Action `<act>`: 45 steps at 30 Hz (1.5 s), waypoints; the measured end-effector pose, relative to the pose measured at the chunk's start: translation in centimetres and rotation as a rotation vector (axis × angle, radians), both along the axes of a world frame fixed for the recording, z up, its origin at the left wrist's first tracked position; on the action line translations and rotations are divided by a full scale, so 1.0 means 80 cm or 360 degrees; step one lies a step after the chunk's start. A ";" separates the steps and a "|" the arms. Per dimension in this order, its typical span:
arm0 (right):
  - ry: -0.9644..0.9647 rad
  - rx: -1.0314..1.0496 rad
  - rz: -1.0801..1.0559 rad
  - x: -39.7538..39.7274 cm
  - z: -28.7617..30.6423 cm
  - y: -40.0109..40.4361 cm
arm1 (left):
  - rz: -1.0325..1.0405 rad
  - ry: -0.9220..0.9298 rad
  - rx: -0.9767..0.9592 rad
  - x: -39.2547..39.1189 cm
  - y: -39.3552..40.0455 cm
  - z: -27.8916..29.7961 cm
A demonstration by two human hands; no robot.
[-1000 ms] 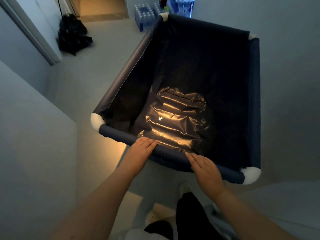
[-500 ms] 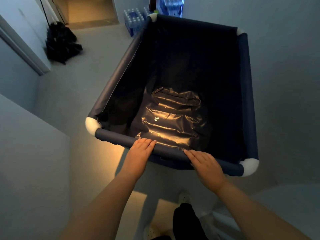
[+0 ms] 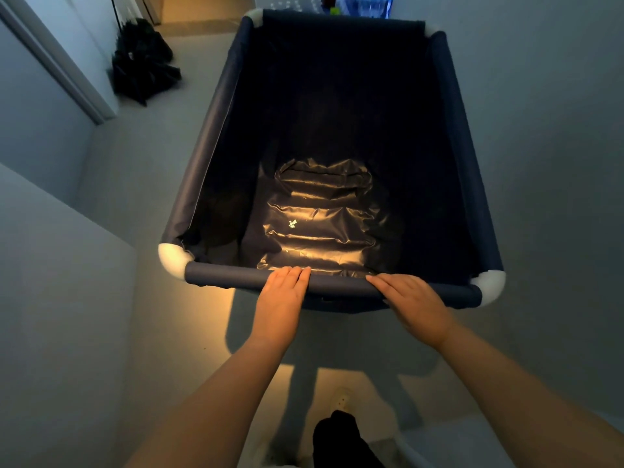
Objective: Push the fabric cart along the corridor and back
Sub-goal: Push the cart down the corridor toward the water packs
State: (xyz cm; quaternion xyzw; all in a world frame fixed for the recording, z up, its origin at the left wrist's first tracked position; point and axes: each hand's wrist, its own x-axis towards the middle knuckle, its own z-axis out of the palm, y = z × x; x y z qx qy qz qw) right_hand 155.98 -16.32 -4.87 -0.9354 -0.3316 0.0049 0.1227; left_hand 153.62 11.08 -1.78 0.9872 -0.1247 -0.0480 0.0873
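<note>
Fabric cart, dark navy with white corner caps, fills centre and upper centre of frame, pointing up toward the lit doorway at top. Left hand and right hand both lie palm-down on the near rail, lower centre, fingers draped flat over the top, near each other around the middle. Whether thumbs wrap underneath, cannot tell. Inside, only a crinkled shiny liner on the bottom. Step looks like pushing forward down the corridor. To do it well: probably spread hands wider toward the corners for steering, press evenly so the cart tracks straight. Watch the black bundle on the floor upper left and the water bottle packs at top edge just past the far rail. Wall runs close on the right.
</note>
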 end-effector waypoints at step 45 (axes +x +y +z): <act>0.0161 0.0029 -0.0521 0.033 0.023 -0.065 | -0.0562 0.0181 -0.0127 -0.018 -0.084 -0.023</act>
